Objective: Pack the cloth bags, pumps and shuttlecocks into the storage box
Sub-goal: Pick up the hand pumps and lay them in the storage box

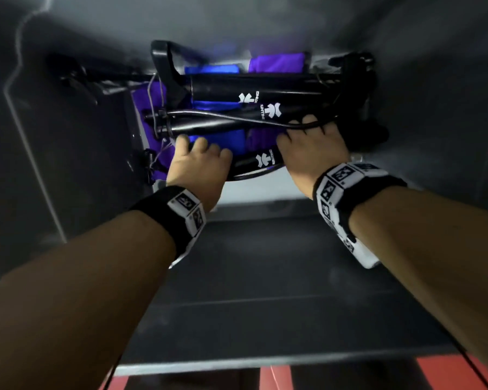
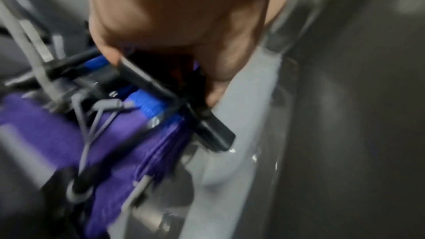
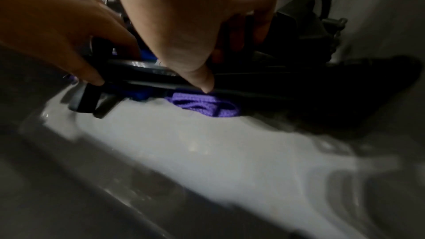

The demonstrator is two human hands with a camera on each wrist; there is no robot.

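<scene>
Inside the grey storage box (image 1: 68,130) lie purple cloth bags (image 1: 276,63) and blue cloth bags (image 1: 212,69) under three black pumps. Two pumps (image 1: 254,90) (image 1: 226,121) rest across the middle. The nearest pump (image 1: 262,161) lies along the box's near side. My left hand (image 1: 200,153) grips its handle end (image 2: 207,124). My right hand (image 1: 307,139) curls over its barrel near the foot, with the thumb (image 3: 197,77) on the barrel (image 3: 264,81) above a purple bag (image 3: 202,104). I see no shuttlecocks.
The box's pale floor (image 3: 207,152) shows along its near wall. A dark flat surface (image 1: 265,277) stretches in front of the box, with red shapes (image 1: 276,378) below its front edge. Hoses (image 1: 265,122) and grey drawstrings (image 2: 98,124) trail among the pumps and bags.
</scene>
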